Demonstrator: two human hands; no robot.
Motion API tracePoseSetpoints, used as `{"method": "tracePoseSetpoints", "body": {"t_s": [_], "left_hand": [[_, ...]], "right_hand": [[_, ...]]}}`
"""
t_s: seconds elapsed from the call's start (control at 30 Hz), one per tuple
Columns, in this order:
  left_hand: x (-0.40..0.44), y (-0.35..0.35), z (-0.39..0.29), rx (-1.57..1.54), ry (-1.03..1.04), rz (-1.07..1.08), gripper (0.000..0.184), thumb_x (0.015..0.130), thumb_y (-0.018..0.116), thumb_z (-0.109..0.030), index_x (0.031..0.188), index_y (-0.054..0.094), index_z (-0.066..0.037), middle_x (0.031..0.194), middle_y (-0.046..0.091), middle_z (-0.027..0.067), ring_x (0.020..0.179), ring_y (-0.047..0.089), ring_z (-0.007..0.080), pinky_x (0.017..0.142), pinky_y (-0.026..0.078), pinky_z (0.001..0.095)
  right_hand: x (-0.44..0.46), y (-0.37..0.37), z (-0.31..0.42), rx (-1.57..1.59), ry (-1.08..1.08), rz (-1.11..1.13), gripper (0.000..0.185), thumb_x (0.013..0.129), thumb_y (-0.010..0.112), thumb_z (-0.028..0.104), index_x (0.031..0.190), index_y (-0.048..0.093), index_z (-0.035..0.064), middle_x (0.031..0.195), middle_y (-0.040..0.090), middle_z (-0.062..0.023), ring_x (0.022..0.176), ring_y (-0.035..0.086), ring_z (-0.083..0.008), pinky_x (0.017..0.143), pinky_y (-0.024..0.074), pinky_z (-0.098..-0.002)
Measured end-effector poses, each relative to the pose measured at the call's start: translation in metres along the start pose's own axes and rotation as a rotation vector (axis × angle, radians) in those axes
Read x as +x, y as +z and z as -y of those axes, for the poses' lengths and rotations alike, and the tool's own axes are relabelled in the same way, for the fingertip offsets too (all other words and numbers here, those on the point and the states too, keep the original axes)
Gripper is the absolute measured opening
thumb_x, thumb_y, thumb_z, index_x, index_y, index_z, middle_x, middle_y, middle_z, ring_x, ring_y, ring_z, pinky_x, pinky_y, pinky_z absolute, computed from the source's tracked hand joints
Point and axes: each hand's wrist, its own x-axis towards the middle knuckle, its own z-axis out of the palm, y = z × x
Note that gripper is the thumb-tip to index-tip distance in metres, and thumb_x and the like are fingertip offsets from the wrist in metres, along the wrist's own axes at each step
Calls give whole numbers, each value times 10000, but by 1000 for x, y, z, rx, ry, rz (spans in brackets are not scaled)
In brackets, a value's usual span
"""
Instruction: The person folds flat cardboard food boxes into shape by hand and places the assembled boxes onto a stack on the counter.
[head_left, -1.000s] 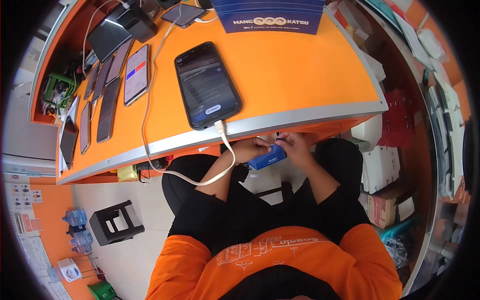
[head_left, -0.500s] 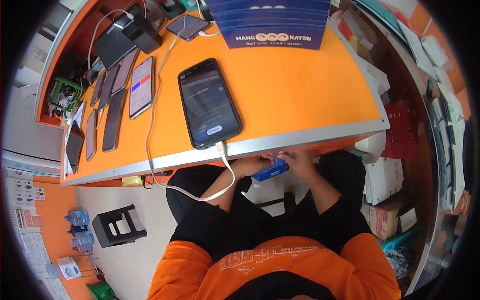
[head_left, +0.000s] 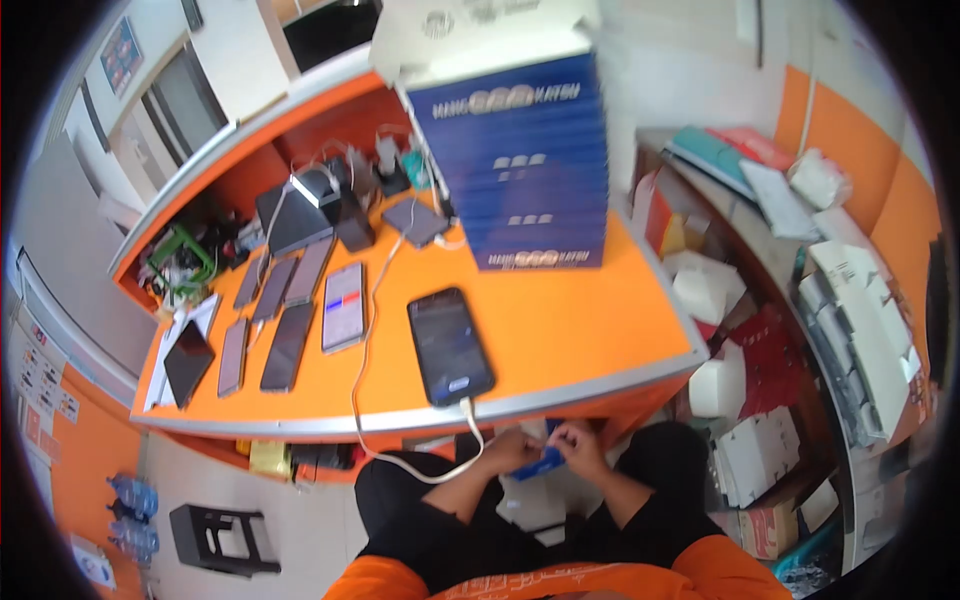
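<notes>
Below the desk's front edge, over the lap, my left hand (head_left: pixel 513 452) and my right hand (head_left: pixel 583 446) come close together. Between them is a small blue cardboard box (head_left: pixel 541 466), partly covered by my fingers. The fingers of both hands are closed at its upper edges; blur hides the exact grip. Above the hands, a black phone (head_left: pixel 452 345) lies on the orange desk (head_left: pixel 590 330) with its screen lit and a white charging cable (head_left: pixel 468 408) plugged into its lower end.
A tall stack of blue printed boxes (head_left: pixel 530 180) stands at the back of the desk. Several phones (head_left: pixel 287 347) lie on the left side. White folded cartons (head_left: pixel 755 455) fill the shelf at right. A black stool (head_left: pixel 222 538) is on the floor at left.
The head view has tipped up, so the desk sits lower and the whole box stack shows. My hands stay at the blue box, with the fingers slightly shifted.
</notes>
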Motion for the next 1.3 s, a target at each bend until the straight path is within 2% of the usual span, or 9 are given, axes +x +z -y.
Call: {"method": "tracePoseSetpoints", "body": {"t_s": [0.07,0.17,0.47,0.67,0.77,0.87,1.07,1.2,1.3], "left_hand": [[-2,2,5,-3,-26,5,249,896,716,-284,963,760,-49,772,711,172,685,673,204,693,519,392],[1,0,11,-44,-53,59,275,928,715,-286,1024,758,-31,878,752,135,791,677,159,778,523,354],[5,-1,27,16,-101,149,347,912,746,-325,1109,750,-40,975,751,154,905,700,216,860,520,343],[7,1,20,-154,-176,151,403,904,757,-373,1144,745,-50,1020,760,111,943,692,193,894,515,329],[7,4,21,-245,-244,173,388,898,767,-355,1149,747,-60,1039,760,90,945,675,156,891,506,316],[9,3,19,-259,-221,159,351,895,768,-337,1122,755,-69,1018,763,71,914,658,137,887,501,310],[-1,-3,1,-33,-183,52,297,859,780,-289,1060,758,-71,984,754,140,935,706,284,885,523,369],[-5,-19,-14,-73,-201,22,327,855,792,-326,1055,760,-69,997,756,127,954,705,211,883,521,350],[-1,-21,-8,-113,-177,58,340,881,770,-336,1102,762,-77,1040,754,132,983,700,217,902,513,353]], "right_hand": [[2,-9,24,-141,-198,47,46,868,719,24,878,707,67,819,635,-21,683,574,-102,615,456,-260],[4,-9,29,-99,-158,78,49,865,751,63,908,729,70,853,633,-29,671,560,-115,605,446,-267],[2,-12,32,-64,-162,255,95,871,764,105,948,731,59,929,673,-41,763,608,-140,676,480,-285],[1,-3,23,22,-80,94,88,879,735,75,956,704,46,915,618,-42,757,576,-139,678,464,-281],[-2,-4,25,-127,-202,73,79,881,720,66,943,677,44,892,592,-46,742,564,-158,672,466,-297],[-4,-8,41,-136,-127,96,90,887,714,69,931,653,20,889,603,-100,808,636,-232,725,504,-345],[-1,-6,29,-147,-161,191,97,879,735,66,953,676,47,840,567,-39,711,555,-156,650,466,-298],[5,-16,30,111,155,317,136,887,742,48,1008,681,57,796,532,20,664,497,-88,612,433,-253],[11,-19,27,36,159,308,189,871,762,28,1037,676,57,768,513,49,659,467,-49,593,409,-225]]}}
